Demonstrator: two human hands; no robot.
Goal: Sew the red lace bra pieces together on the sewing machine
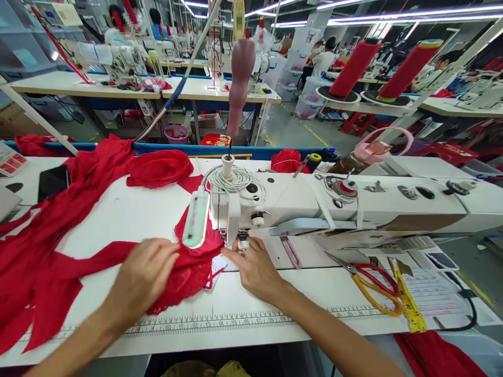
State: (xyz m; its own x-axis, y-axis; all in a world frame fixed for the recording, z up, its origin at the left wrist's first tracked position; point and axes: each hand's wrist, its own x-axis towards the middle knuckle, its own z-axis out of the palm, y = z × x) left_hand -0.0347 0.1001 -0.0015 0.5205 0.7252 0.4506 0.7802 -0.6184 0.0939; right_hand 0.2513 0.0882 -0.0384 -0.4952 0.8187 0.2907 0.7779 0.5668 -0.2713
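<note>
A white sewing machine [353,201] lies across the table [118,214] in front of me. A red lace garment [188,267] is bunched under its needle area [242,238]. My left hand [143,275] lies flat on the lace, fingers together, pressing it down left of the needle. My right hand [255,267] rests on the table just right of the needle, fingertips touching the fabric edge by the presser foot. More red fabric [58,230] trails off to the left across the table.
Yellow-and-red scissors [373,285] and a yellow tape measure [408,303] lie at the right on the table. Pink tweezers [291,252] sit near the machine base. Two red thread cones [356,68] stand behind. Other sewing stations and workers fill the background.
</note>
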